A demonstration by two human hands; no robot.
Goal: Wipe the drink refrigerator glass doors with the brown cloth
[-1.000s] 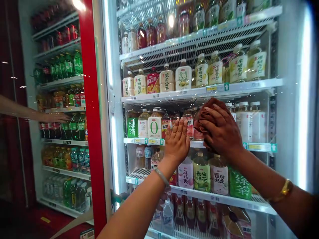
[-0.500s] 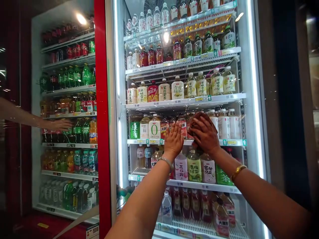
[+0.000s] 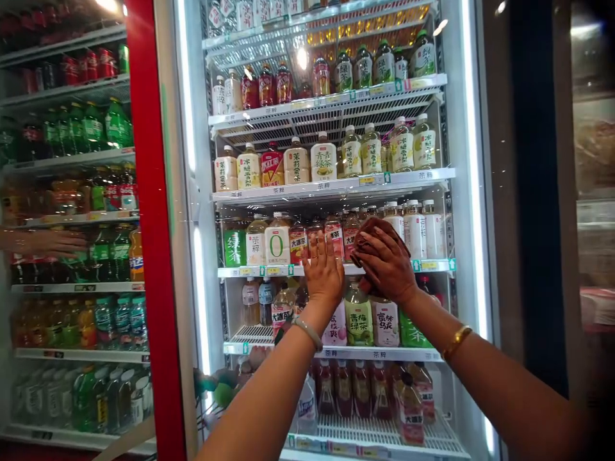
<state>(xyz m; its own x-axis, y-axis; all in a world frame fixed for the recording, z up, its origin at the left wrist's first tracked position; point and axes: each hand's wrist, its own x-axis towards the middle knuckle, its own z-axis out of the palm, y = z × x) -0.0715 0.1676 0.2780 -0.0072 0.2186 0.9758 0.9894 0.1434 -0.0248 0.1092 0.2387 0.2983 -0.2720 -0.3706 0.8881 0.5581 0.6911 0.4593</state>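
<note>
A glass door (image 3: 336, 198) of a lit drinks fridge stands before me, with rows of bottles behind it. My left hand (image 3: 324, 269) lies flat on the glass with its fingers outstretched, level with the fourth visible row. To its right, my right hand (image 3: 387, 262) presses a bunched brown cloth (image 3: 375, 234) against the pane, fingers bent over it. Part of the cloth is hidden under that palm. A pale bangle (image 3: 307, 334) circles my left wrist, a gold bracelet (image 3: 456, 342) my right.
Left of a red door frame (image 3: 151, 224) is another fridge with shelved soda bottles (image 3: 93, 125); a reflected arm (image 3: 43, 242) shows in its glass. A bright light strip (image 3: 475, 192) runs down the right side. Dark panels (image 3: 535, 192) stand beyond it.
The view has shifted so the fridges sit further left and slightly higher. Across the glass, the right hand and cloth have moved a little; the left hand stays flat on the pane.
</note>
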